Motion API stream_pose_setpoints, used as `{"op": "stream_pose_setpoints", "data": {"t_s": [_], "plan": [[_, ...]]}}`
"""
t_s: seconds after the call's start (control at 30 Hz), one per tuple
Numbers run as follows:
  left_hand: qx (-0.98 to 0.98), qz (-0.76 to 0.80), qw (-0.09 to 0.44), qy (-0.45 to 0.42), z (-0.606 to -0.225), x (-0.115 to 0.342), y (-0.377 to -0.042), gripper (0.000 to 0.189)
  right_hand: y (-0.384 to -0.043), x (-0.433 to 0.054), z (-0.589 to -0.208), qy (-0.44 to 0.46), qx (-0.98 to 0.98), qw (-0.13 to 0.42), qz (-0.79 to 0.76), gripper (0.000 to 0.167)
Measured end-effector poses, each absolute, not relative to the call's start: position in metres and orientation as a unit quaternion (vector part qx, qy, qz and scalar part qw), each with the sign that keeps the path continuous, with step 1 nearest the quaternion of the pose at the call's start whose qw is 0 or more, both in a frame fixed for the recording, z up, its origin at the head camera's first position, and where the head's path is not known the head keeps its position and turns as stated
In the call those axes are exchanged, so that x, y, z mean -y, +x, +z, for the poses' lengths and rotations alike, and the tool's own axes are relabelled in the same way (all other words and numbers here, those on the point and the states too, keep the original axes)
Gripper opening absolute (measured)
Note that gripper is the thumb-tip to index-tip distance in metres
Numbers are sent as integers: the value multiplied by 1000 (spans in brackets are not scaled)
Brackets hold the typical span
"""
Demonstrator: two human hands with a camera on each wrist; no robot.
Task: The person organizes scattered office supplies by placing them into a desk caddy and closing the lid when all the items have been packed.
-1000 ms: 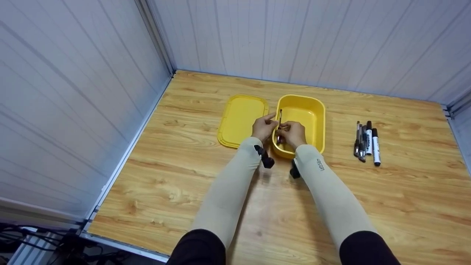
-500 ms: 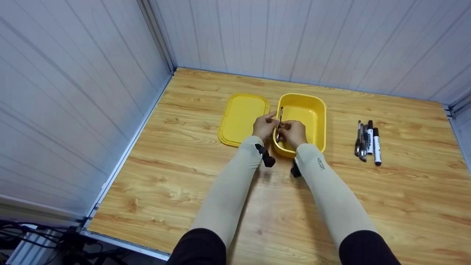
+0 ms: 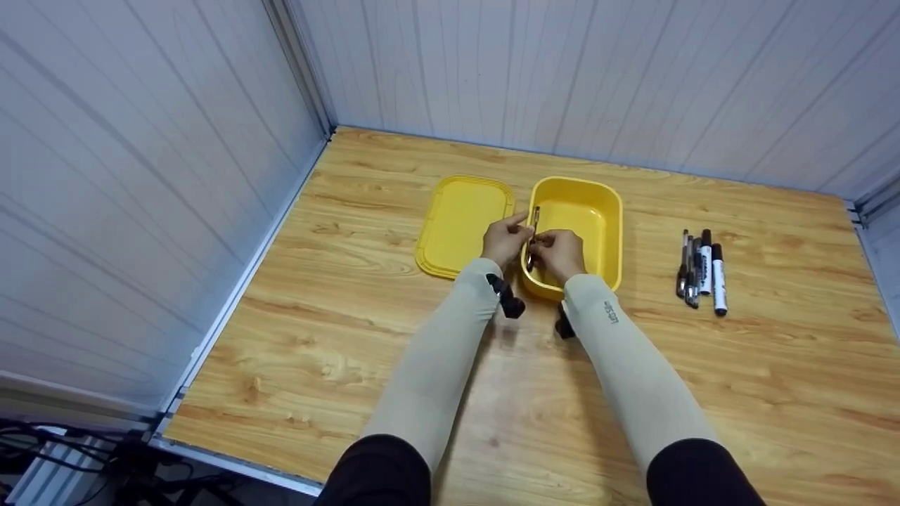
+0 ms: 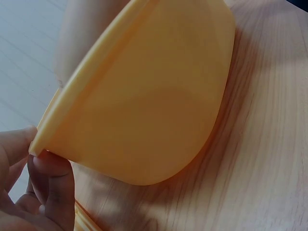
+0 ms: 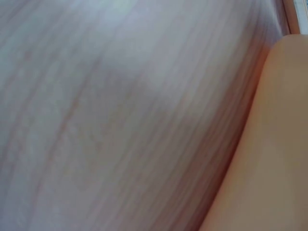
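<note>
A yellow lid (image 3: 464, 218) lies on the worktop (image 3: 316, 316), and by its right edge the left hand (image 3: 502, 241) pinches the left rim of the yellow box (image 3: 612, 239). Inside, along that same wall, the right hand (image 3: 561, 254) pinches a dark pen (image 3: 536, 216). Well apart to the right, slim pens (image 3: 683, 267) and two white markers (image 3: 718, 281) lie side by side.

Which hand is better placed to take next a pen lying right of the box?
Probably the right hand: it is nearer those pens, once it releases the pen inside the yellow box. The left hand, farther away, pinches the box's left rim.
</note>
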State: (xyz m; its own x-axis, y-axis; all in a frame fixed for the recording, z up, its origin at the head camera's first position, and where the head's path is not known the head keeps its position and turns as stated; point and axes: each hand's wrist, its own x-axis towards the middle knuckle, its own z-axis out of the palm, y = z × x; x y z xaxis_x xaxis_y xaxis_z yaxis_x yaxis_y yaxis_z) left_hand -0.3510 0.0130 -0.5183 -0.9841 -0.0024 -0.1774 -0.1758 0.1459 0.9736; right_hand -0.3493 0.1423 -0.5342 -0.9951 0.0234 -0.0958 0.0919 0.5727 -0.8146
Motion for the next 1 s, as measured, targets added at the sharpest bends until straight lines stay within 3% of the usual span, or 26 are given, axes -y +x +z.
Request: {"op": "stream_pose_setpoints", "data": {"t_s": [1.0], "plan": [[-758, 647, 59, -59, -517, -13, -349, 41, -354, -143, -536, 36, -889, -3, -456, 26]]}}
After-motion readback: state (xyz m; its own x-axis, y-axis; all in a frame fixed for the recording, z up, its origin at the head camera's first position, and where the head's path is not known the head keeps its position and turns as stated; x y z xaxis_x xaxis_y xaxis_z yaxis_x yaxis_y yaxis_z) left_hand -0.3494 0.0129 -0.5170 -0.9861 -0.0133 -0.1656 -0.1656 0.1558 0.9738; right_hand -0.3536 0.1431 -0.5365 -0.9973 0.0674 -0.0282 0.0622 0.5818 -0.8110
